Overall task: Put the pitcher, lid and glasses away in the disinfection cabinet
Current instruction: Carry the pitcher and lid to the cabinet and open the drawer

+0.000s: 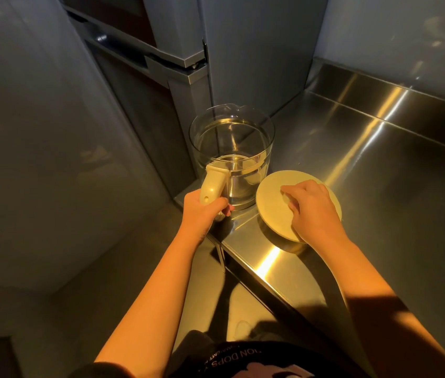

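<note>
A clear glass pitcher (pixel 232 148) with a cream handle stands upright at the left corner of the steel counter (pixel 365 186). My left hand (pixel 203 211) is closed around the lower end of that handle. Just right of the pitcher a round cream lid (pixel 273 197) sits slightly tilted, its near edge raised off the counter. My right hand (pixel 314 208) rests on top of the lid, fingers curled over its middle and thumb side toward its near rim. No glasses are in view.
A tall steel cabinet (pixel 177 72) with a dark door stands behind and left of the pitcher. A grey wall panel (pixel 38 132) fills the left side. The counter has a raised back ledge (pixel 379 88) at the right.
</note>
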### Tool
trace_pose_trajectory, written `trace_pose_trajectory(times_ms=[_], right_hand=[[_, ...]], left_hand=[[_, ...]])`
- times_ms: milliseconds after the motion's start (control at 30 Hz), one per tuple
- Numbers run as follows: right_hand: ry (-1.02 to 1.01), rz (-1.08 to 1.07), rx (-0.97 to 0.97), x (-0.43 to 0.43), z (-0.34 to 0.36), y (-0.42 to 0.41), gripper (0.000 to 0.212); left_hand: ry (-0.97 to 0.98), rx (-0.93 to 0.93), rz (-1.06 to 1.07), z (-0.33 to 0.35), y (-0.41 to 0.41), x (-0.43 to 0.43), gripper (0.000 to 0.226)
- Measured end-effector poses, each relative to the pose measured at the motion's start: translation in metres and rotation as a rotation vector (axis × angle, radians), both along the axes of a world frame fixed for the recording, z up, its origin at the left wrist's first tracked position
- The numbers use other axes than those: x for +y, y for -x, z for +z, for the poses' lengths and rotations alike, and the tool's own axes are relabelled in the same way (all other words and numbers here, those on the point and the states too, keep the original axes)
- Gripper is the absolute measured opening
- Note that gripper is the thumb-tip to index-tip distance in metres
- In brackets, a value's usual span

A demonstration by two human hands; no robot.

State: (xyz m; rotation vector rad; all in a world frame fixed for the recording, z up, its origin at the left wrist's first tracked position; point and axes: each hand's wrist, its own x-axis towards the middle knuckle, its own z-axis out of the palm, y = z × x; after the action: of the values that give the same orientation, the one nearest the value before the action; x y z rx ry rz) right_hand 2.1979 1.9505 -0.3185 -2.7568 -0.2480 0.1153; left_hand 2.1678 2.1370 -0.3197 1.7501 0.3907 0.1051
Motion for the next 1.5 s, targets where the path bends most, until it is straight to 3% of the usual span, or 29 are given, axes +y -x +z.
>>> trace_pose_trajectory(times_ms=[167, 300, 400, 467, 567, 700, 967, 1133, 1500], right_hand=[[-0.011, 0.018, 0.011, -0.001, -0.007, 0.000, 0.051], [-0.008, 0.030, 0.017, -0.005, -0.014, -0.001, 0.050], [-0.001, 0.029, 0.017, -0.008, -0.019, -0.002, 0.050], [-0.001, 0.029, 0.015, -0.009, -0.024, -0.003, 0.050], [0.004, 0.038, 0.021, -0.011, -0.031, -0.002, 0.048], [0.007, 0.054, 0.030, -0.013, -0.044, 0.000, 0.047], [-0.002, 0.092, 0.015, -0.008, -0.066, 0.002, 0.043], [-0.001, 0.091, 0.011, -0.005, -0.068, -0.001, 0.042], [0.022, 0.088, -0.002, 0.000, -0.069, -0.003, 0.043]], left_hand=[[-0.093, -0.016, 0.041, -0.008, 0.001, 0.005, 0.020], [-0.354, -0.113, -0.005, -0.015, 0.007, 0.020, 0.044], [-0.543, -0.241, 0.135, -0.008, 0.009, 0.024, 0.069], [-0.671, -0.313, 0.213, 0.001, 0.010, 0.020, 0.073], [-0.883, -0.517, 0.155, 0.012, 0.014, 0.005, 0.057], [-0.991, -0.684, -0.124, 0.011, 0.017, -0.026, 0.041], [-1.127, -0.505, -0.400, -0.017, 0.019, -0.049, 0.045], [-1.138, -0.475, -0.399, -0.025, 0.022, -0.048, 0.032], [-1.161, -0.382, -0.351, -0.028, 0.026, -0.047, 0.035]])
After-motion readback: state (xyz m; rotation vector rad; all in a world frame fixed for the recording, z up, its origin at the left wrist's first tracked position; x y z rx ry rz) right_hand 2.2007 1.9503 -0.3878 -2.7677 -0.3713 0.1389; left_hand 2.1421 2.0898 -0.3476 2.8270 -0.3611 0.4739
